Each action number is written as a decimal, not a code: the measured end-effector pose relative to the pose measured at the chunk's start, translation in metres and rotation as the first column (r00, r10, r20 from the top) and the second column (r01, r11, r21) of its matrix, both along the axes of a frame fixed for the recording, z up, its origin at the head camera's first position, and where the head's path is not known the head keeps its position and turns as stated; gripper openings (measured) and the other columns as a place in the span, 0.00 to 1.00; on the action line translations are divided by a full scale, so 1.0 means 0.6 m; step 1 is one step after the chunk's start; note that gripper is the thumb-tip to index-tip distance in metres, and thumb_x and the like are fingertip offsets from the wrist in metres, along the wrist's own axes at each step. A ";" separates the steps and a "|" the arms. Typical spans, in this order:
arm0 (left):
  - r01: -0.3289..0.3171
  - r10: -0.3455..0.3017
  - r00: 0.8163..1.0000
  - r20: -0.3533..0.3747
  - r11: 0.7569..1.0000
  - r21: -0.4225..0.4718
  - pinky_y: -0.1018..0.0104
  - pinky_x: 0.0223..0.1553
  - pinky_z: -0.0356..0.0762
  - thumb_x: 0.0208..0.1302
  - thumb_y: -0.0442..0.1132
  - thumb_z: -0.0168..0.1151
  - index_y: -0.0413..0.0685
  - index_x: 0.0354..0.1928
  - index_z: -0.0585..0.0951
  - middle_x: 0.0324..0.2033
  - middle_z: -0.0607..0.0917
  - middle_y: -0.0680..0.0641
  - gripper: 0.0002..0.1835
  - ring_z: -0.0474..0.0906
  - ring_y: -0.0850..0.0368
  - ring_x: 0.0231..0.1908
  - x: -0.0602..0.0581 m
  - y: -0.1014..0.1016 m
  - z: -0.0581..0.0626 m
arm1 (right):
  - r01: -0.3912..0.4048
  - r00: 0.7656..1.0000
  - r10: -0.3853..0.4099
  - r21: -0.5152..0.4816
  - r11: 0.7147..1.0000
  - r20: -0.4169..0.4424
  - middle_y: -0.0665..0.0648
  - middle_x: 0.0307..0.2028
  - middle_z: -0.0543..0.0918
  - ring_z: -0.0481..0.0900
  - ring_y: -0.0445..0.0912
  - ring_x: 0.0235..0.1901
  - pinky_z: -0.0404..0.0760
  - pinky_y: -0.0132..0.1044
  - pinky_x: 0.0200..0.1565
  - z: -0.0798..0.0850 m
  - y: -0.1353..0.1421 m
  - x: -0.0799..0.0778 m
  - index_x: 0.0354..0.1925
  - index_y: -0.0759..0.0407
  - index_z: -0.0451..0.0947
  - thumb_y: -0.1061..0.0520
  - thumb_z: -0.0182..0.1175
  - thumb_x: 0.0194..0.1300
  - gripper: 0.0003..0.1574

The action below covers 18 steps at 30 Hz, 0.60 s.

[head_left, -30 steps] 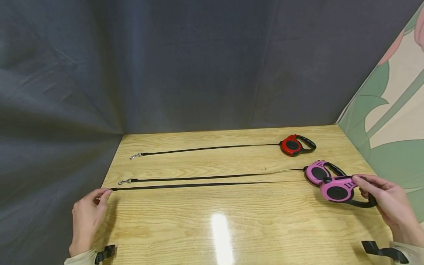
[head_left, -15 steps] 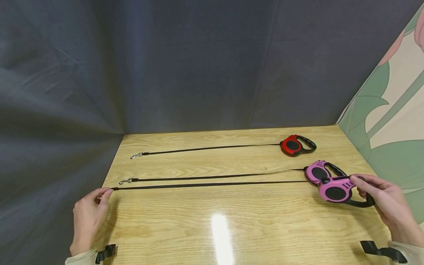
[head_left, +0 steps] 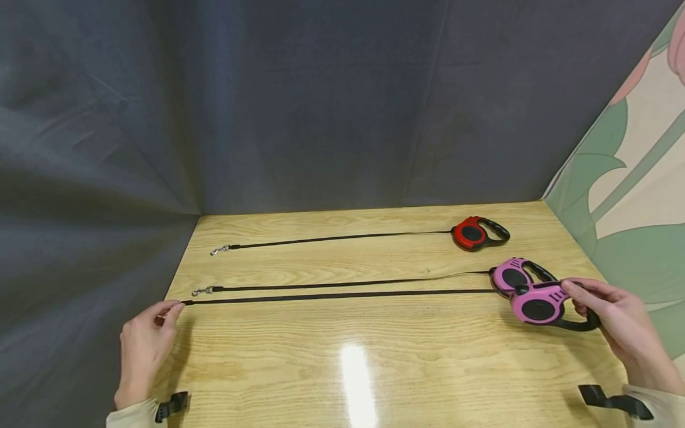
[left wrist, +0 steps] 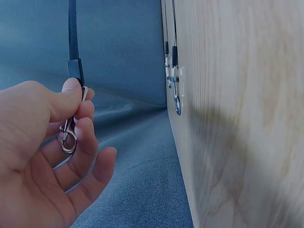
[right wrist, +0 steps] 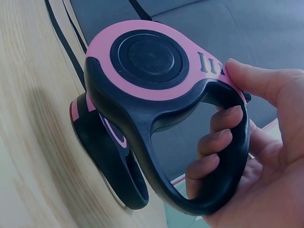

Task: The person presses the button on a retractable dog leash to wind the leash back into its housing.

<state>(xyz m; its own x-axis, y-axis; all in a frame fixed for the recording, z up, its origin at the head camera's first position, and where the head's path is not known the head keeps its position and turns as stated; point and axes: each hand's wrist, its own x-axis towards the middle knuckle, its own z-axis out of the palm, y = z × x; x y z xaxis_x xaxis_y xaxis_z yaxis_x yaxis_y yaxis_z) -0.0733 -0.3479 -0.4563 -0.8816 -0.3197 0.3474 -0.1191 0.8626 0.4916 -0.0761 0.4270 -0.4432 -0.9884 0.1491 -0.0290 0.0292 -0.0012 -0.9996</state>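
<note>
My left hand (head_left: 147,342) pinches the strap end by its metal clip (left wrist: 68,127), the hook hanging against the curled fingers. From there a black strap (head_left: 342,295) runs nearly straight to a pink retractable dog leash (right wrist: 166,92) at the right. My right hand (head_left: 623,321) holds that leash above the table, fingers curled round its black handle and thumb on top. Behind it, partly covered, a second pink leash (head_left: 504,276) lies on the table, its strap stretched left to a metal clip (head_left: 203,291).
Farther back on the wooden table (head_left: 278,356) lies a red retractable leash (head_left: 471,232), its strap laid out left to another clip (head_left: 220,250). Grey cloth (head_left: 321,107) hangs behind and at the left. A floral panel (head_left: 642,196) stands at the right.
My right hand has moved slightly left with the pink leash, and my left hand slightly right. The held strap's right end, thin and edge-on before, now shows wider.
</note>
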 end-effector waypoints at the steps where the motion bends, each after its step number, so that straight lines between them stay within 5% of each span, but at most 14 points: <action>1: 0.000 0.000 1.000 0.000 1.000 0.001 0.38 0.39 0.78 0.74 0.41 0.69 0.40 0.46 0.92 0.34 0.92 0.36 0.11 0.87 0.41 0.31 0.000 0.000 0.000 | 0.001 1.000 -0.001 0.002 1.000 0.002 0.45 0.25 0.79 0.71 0.40 0.28 0.64 0.32 0.32 0.000 -0.001 0.000 0.41 0.50 0.91 0.65 0.60 0.78 0.16; 18: 0.000 -0.001 1.000 0.025 1.000 0.006 0.39 0.39 0.80 0.74 0.42 0.69 0.41 0.47 0.92 0.35 0.93 0.37 0.12 0.87 0.43 0.31 0.001 0.001 0.001 | -0.019 1.000 0.019 0.008 1.000 -0.001 0.45 0.26 0.79 0.70 0.40 0.28 0.65 0.34 0.31 0.000 -0.008 -0.003 0.42 0.50 0.91 0.66 0.59 0.78 0.16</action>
